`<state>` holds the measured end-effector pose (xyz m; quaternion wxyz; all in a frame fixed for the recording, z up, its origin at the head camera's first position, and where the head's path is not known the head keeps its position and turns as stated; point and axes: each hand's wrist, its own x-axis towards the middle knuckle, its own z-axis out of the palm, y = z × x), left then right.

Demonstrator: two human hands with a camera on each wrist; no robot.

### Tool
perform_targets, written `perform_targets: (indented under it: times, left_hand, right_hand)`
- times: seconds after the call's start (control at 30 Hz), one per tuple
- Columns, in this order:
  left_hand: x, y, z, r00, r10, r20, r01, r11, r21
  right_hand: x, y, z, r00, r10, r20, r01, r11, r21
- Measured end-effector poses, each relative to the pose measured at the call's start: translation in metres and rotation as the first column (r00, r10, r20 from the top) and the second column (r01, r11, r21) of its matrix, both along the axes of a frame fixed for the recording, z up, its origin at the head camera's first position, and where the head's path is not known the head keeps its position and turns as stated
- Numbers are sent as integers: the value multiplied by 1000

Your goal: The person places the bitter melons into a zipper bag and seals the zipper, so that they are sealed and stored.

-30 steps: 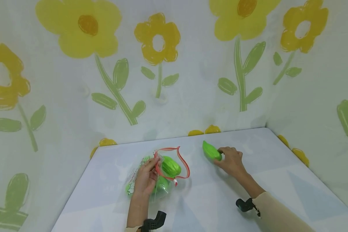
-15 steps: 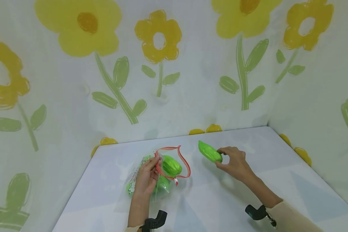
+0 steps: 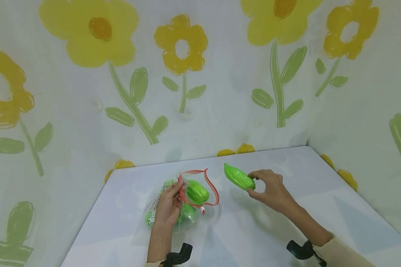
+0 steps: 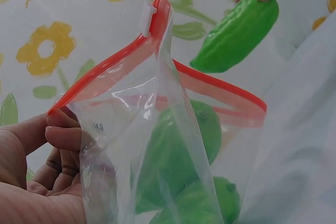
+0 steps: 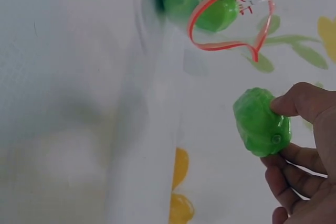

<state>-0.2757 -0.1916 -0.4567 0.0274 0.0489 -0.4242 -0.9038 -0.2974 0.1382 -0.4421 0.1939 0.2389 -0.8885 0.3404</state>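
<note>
My left hand (image 3: 168, 204) pinches the edge of a clear plastic slider bag (image 4: 105, 73) with a red rim. The mouth of that bag gapes open to the right, and a white slider (image 4: 147, 19) sits at a corner of the rim. Inside lie several ridged green bitter melons (image 4: 173, 166). To the right of the bag, another bitter melon (image 3: 238, 178) is held between thumb and fingertips by my right hand (image 3: 272, 190). Its pointed end faces the bag and its blunt end is at the fingers. In the right wrist view its blunt end (image 5: 262, 124) shows.
Beneath both hands is a pale table (image 3: 287, 230) with faint blue shapes. A white cloth wall (image 3: 220, 92) printed with yellow flowers stands behind it and at both sides. Black wrist cameras (image 3: 178, 256) are worn on both wrists.
My right hand has lifted the bitter melon from the table and moved it a little left, toward the bag. The left hand and bag have stayed in place.
</note>
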Motion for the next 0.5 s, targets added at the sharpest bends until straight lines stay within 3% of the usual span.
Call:
perform_targets:
  times: [0.5]
  left_hand:
    - [1,0,0,1000,1,5,-1,1000,-4]
  right_hand:
    - [14,-2,13,991,131,-20,-132,991,-7]
